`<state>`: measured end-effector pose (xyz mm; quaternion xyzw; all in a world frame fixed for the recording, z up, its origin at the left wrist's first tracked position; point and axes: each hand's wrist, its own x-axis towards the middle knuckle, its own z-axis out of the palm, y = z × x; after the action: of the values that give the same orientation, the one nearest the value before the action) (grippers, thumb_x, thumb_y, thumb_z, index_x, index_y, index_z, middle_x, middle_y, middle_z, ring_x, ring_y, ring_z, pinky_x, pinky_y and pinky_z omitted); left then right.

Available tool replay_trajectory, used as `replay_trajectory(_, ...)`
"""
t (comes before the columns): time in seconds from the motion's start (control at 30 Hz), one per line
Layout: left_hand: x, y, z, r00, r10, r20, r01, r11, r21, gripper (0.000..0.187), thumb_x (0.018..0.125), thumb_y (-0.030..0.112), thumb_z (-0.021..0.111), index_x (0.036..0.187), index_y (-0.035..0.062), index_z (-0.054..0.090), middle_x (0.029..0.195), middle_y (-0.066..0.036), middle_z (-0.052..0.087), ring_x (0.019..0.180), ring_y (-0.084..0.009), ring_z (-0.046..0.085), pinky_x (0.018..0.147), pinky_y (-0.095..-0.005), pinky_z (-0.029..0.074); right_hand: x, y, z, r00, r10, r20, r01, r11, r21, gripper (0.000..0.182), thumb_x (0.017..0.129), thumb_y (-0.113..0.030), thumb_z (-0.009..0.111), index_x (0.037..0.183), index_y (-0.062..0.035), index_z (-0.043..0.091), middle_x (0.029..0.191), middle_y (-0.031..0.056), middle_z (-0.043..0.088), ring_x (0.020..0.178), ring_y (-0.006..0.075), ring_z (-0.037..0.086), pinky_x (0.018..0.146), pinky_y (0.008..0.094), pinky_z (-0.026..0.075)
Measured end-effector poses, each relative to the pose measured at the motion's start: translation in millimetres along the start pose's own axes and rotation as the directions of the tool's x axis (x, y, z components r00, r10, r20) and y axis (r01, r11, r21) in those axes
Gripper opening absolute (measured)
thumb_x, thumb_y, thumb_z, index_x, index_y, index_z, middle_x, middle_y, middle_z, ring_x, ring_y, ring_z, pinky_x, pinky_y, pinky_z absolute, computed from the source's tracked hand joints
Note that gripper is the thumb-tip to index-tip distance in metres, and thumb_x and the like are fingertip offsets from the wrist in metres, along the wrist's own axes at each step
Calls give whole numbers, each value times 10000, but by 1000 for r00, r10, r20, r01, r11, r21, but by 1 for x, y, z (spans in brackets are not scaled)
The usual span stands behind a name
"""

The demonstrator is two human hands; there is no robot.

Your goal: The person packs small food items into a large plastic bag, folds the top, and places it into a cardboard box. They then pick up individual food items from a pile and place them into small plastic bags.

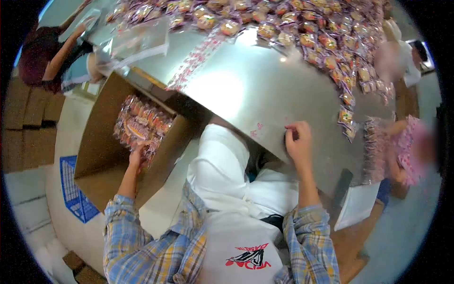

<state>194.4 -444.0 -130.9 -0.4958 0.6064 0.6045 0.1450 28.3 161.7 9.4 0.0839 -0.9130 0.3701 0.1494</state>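
My left hand reaches into an open cardboard box on the left. Its fingers close on the near edge of a clear bag of wrapped snacks, which lies tilted inside the box; the fingertips are partly hidden. Over the near edge of the metal table, my right hand is loosely curled, with no object visible in it. Small red printed marks show on the tabletop to its left.
Many individually wrapped snacks cover the table's far side and trail down the right. A row of stacked packets stands near a person in pink. White plastic bags lie at the right edge. A blue crate sits beside the box.
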Motion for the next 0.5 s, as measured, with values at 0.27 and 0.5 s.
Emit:
replay_trajectory(0.27,73,-34,-20,878,247,409,-90,926,-367,340,1005,367,636,782,111,627,614,37,470,552,-100,448,555,-298,357,-7,5,-7,999,-48,-22,47,998,-32,93,807,-41,669,887,-71,704,907,124,644,910,342,620,814,419,521)
replay_trajectory(0.5,55,57,-57,870,469,156,-491,789,368,326,985,259,673,800,-8,698,701,-56,641,652,-152,569,615,-335,425,-13,-18,-17,973,231,15,-222,914,339,185,825,-50,692,1008,-64,716,1022,136,643,957,329,645,880,416,539)
